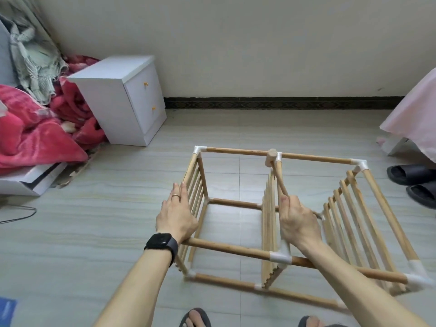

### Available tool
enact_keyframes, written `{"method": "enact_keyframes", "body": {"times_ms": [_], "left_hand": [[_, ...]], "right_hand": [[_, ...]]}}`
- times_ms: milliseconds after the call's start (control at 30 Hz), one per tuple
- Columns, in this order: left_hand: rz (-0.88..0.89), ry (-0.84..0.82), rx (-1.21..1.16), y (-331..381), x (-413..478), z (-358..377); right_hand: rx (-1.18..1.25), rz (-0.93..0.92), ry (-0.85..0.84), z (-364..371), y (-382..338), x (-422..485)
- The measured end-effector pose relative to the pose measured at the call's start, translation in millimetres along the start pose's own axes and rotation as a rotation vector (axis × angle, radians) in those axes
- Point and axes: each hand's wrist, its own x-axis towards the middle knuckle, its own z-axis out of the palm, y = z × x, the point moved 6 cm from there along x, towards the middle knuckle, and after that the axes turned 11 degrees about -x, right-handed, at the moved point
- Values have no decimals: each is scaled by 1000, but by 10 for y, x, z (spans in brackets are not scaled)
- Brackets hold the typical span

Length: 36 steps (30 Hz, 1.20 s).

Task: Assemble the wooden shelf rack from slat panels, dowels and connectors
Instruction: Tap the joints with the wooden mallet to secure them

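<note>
The wooden shelf rack [238, 152] lies on its side on the tiled floor, a frame of dowels joined by white connectors [279, 257]. Three slat panels stand upright in it: left [195, 185], middle [269, 220] and right [346, 213]. My left hand [175, 215] rests flat with straight fingers against the outer face of the left panel. My right hand [298, 220] grips the handle of a small wooden mallet [271, 158]. The mallet's round head sits against the far top dowel at the middle connector.
A white two-drawer nightstand [127, 97] stands at the back left beside red bedding [35, 131]. Black slippers [415, 182] lie at the right, under pink cloth [415, 119]. My sandalled feet [195, 318] are just in front of the rack.
</note>
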Motion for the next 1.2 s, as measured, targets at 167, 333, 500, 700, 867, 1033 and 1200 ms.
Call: {"method": "enact_keyframes", "body": {"times_ms": [167, 333, 500, 700, 867, 1033, 1200], "left_hand": [[33, 47, 36, -36, -12, -13], [36, 55, 7, -62, 39, 40], [46, 53, -12, -69, 55, 46], [48, 59, -5, -87, 74, 56], [49, 60, 3, -79, 78, 64], [47, 64, 14, -64, 65, 51], [48, 77, 15, -67, 79, 53]], "right_hand": [[43, -32, 99, -130, 89, 137], [-77, 26, 76, -220, 146, 533], [-302, 58, -34, -127, 217, 774], [-352, 44, -25, -322, 101, 874], [-33, -29, 265, -618, -52, 839], [-308, 64, -20, -304, 159, 806], [-186, 24, 101, -388, 160, 840]]}}
